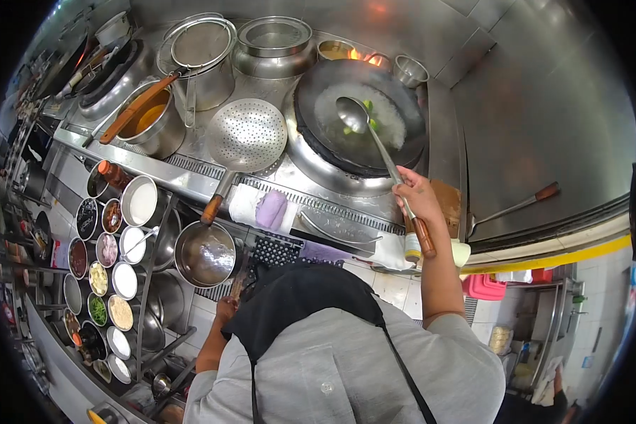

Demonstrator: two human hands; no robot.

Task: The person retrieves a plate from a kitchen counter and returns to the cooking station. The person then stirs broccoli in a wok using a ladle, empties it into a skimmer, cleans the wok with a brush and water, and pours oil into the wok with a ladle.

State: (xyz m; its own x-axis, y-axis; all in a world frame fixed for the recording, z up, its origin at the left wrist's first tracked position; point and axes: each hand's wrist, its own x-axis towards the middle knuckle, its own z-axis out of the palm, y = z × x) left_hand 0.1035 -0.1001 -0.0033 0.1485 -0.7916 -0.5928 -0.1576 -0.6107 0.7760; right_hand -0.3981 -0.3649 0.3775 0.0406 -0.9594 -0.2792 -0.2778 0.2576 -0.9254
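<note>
My right hand (417, 198) is closed around the long handle of a metal ladle (352, 114). The ladle's bowl is over a black wok (311, 141), which holds bubbling, steaming liquid and a few green pieces (369, 106). My left hand (226, 309) hangs low by the seasoning rack, below a steel pot of liquid (205, 254); its fingers look curled, but what they hold, if anything, is too small to make out. A perforated strainer (247, 134) with a wooden handle lies left of the wok.
Bowls of seasonings (125, 280) stand at the left. Behind them are a pot of orange liquid (148, 116), a lidded pot (274, 42) and flames (364, 56). A purple cloth (271, 210) lies on the counter edge. Part of another person (537, 406) shows at lower right.
</note>
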